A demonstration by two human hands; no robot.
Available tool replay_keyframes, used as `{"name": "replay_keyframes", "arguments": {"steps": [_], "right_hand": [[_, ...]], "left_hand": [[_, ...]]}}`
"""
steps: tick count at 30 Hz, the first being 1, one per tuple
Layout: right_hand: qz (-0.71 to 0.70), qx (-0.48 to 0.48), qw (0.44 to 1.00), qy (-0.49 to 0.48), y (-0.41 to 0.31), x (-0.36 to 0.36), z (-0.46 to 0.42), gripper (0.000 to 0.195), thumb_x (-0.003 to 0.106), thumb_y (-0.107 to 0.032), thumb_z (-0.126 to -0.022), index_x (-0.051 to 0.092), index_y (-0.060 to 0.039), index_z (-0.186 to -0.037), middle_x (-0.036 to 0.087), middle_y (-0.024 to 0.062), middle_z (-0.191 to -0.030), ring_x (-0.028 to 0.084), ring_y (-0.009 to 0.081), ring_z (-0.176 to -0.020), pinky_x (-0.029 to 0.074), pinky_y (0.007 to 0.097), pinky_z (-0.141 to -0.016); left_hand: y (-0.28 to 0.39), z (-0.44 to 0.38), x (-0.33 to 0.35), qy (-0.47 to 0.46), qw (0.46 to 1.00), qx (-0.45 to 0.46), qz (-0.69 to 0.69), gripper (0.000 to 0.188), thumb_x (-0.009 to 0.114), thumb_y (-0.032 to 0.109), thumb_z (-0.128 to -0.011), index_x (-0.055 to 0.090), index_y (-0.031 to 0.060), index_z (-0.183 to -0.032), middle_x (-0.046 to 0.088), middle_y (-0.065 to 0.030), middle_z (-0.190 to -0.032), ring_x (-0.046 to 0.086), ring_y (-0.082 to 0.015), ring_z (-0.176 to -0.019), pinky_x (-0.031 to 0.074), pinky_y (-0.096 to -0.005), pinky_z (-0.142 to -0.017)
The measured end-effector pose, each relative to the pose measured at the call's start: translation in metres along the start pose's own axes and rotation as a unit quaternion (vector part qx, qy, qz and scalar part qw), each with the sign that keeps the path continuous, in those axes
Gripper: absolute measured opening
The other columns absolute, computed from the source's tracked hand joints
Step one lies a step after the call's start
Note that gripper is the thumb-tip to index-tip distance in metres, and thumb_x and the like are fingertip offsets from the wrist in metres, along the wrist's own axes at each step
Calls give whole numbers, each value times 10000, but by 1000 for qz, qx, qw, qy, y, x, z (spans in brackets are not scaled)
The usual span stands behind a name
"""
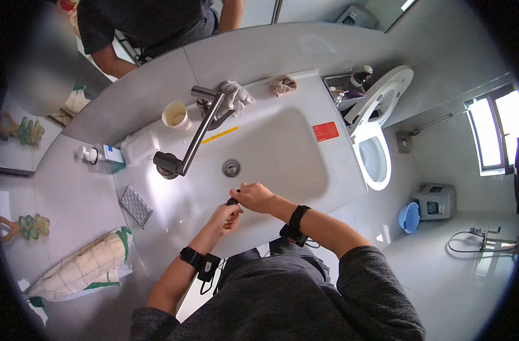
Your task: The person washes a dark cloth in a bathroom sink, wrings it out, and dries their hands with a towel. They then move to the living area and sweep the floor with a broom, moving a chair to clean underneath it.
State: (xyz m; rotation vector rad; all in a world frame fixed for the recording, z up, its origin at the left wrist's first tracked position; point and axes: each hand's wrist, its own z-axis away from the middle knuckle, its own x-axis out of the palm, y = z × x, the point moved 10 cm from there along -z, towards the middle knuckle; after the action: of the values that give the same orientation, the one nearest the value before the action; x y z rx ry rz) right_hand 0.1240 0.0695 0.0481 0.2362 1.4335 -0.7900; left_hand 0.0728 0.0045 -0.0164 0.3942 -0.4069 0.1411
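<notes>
Over the near side of the white washbasin (280, 145), both my hands meet at a small black object (232, 201), too small and covered to name. My left hand (226, 218) grips its lower end, and my right hand (256, 197) is closed around its upper end. Just beyond my hands is the metal drain (231, 168). A metal swivel faucet (202, 134) reaches over the basin's left side, with a yellow strip (219, 135) lying beside it. On the basin's right rim lies a red card (326, 131) bearing writing.
A cup (176, 116), a grey cloth (236, 99) and a brown cloth (283, 85) stand along the back rim. At left are a pump bottle (98, 158), a white packet (140, 147) and a grey textured pad (135, 206). A toilet (374, 157) stands at right.
</notes>
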Motion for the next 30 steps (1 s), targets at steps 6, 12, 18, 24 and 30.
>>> {"name": "replay_keyframes", "arguments": {"steps": [6,12,18,24,30], "right_hand": [[33,220,965,138,38,-18,23,295,608,-180,-811,493,-35,-1041,572,82,-852,611,237,-763,494,356,-657],[-109,357,887,270,74,-61,73,296,619,-94,-765,501,-69,-1035,569,80,-932,573,286,-885,456,427,-753],[-15,212,973,91,26,-26,55,723,557,-10,-745,320,-148,-1414,234,88,-1497,236,322,-1369,253,504,-1083],[-79,209,958,180,12,-32,54,449,570,-66,-780,519,-138,-1220,471,55,-1298,434,260,-1223,349,430,-991],[-206,389,822,362,65,-56,117,303,650,-53,-750,563,-73,-1040,568,121,-991,557,341,-951,467,418,-797]], "left_hand": [[7,-6,4,-101,995,9,20,246,625,280,-843,493,100,-740,386,62,-532,310,-56,-380,245,-233,-348],[40,3,-46,110,961,149,-206,342,544,397,-900,515,68,-810,498,10,-600,498,-91,-488,451,-251,-475],[49,1,-43,102,939,176,-279,346,546,364,-908,536,25,-842,549,-25,-645,542,-112,-521,489,-267,-513],[47,17,45,-78,918,190,-340,237,531,226,-941,585,-4,-962,582,-32,-742,555,-105,-620,486,-264,-581],[123,38,10,221,755,392,-477,310,729,51,-658,462,29,-815,520,-69,-754,447,-159,-649,414,-307,-603]]}}
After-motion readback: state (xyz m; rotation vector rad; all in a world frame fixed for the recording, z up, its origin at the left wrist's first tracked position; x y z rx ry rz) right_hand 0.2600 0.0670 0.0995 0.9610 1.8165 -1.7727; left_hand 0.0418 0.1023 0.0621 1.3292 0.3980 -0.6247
